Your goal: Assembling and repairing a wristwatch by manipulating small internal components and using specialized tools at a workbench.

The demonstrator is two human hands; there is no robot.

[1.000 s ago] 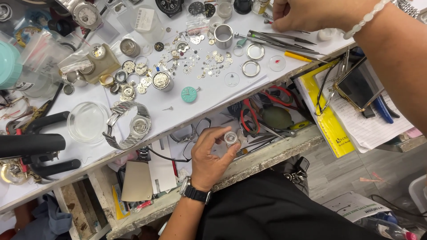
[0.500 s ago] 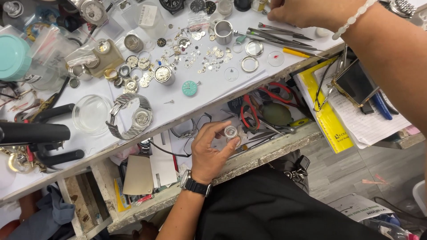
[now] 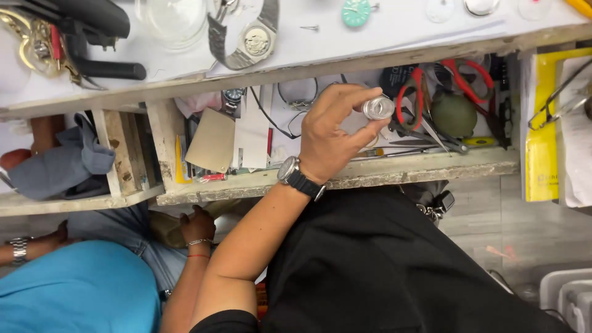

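A cluttered white workbench top [image 3: 394, 37] runs across the upper frame, with an open wooden drawer [image 3: 431, 163] below it crammed with tools; the person's left hand [image 3: 333, 132] hovers over that drawer, thumb and fingers pinched shut on a small round silver watch case [image 3: 378, 108], which sits at the hand's two o'clock, above the drawer and clear of the bench; the case looks like a bare shell, without strap or visible dial, so as far as can be judged the work on it stands unfinished; the right hand is out of view, so its grip cannot be told; on the bench at eleven o'clock from the hand lies a steel watch with a metal bracelet [image 3: 254, 41], beside a clear glass dish [image 3: 174, 18], and a round teal dial [image 3: 356, 12] rests at twelve o'clock; red-handled pliers [image 3: 444, 86] and a dark green round blower [image 3: 454, 114] lie in the drawer at three o'clock; another person in a blue shirt [image 3: 74, 290] sits at seven o'clock.
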